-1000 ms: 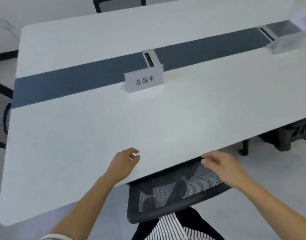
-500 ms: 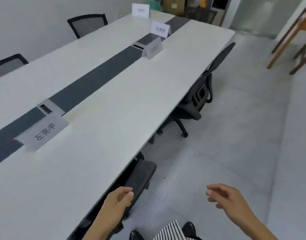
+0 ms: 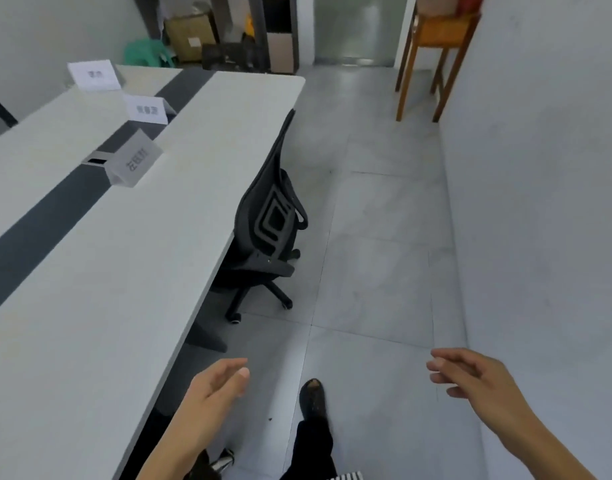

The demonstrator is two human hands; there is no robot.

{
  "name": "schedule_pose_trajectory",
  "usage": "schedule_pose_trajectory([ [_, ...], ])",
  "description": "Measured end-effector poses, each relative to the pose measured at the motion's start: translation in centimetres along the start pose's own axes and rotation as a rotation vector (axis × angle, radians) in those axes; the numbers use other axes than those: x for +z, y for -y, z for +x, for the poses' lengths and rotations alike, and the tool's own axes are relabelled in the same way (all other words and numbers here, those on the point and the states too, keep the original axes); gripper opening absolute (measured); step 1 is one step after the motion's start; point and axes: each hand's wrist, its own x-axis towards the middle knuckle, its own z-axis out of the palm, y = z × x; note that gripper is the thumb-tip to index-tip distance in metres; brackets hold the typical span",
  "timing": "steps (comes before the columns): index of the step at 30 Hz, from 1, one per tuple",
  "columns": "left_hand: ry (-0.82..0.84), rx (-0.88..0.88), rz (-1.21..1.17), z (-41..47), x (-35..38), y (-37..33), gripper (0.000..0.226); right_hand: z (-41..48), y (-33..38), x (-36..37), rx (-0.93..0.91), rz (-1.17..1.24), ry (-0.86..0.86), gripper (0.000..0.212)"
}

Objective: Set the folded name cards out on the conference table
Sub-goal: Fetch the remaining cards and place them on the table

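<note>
The long white conference table (image 3: 131, 265) with a dark centre strip runs along my left. Three folded name cards stand on it: a grey-looking one (image 3: 135, 162) by the strip, a white one (image 3: 145, 109) further along, and another white one (image 3: 93, 75) near the far end. My left hand (image 3: 216, 384) hangs beside the table's near edge, fingers loosely apart and holding nothing. Over the floor, my right hand (image 3: 470, 374) is also empty with its fingers spread.
A black mesh office chair (image 3: 268, 220) is tucked against the table's right edge. Grey tiled floor (image 3: 373, 254) stretches ahead between the table and the right wall. A wooden stool (image 3: 432, 46) stands far right; boxes and clutter fill the back corner.
The view has swung right, from facing the table and one name card to looking down the aisle. Both hands left the table edge and now hang over the floor. My foot is stepping forward.
</note>
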Motion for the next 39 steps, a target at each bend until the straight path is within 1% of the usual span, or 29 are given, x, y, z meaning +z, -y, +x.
schedule_pose_trajectory([
  [6,0.095,0.023,0.081,12.7,3.1,-7.4,0.018,9.4,3.5,-3.5,0.051,0.062,-0.120,0.012],
  [12,0.250,0.132,0.194,25.1,5.7,-20.4,0.014,17.8,10.0,-6.7,0.062,0.132,-0.219,0.013],
  [14,0.296,0.171,0.259,28.7,6.9,-24.7,0.022,20.5,11.7,-8.1,0.068,0.153,-0.243,0.012],
  [17,0.302,0.220,0.260,33.5,9.1,-29.9,0.029,25.4,13.9,-10.4,0.072,0.169,-0.271,0.012],
  [22,0.328,0.166,0.250,42.2,14.1,-35.6,0.017,36.4,17.1,-15.4,0.064,0.172,-0.280,0.012],
  [25,0.311,0.126,0.224,47.1,17.1,-39.5,0.014,44.0,19.7,-18.9,0.045,0.165,-0.258,0.013],
  [28,0.286,0.148,0.199,51.5,19.2,-45.3,0.015,51.4,23.9,-22.3,0.017,0.139,-0.199,0.014],
  [32,0.170,0.150,0.124,57.2,20.5,-51.7,0.017,61.2,30.3,-25.9,-0.034,0.076,-0.117,0.015],
  [36,0.048,0.073,0.017,62.7,20.7,-54.3,0.015,70.0,35.6,-26.8,-0.073,0.032,-0.036,0.014],
  [39,0.010,-0.018,-0.016,69.0,20.7,-55.2,0.018,77.6,39.0,-26.3,-0.066,0.013,-0.002,0.015],
])
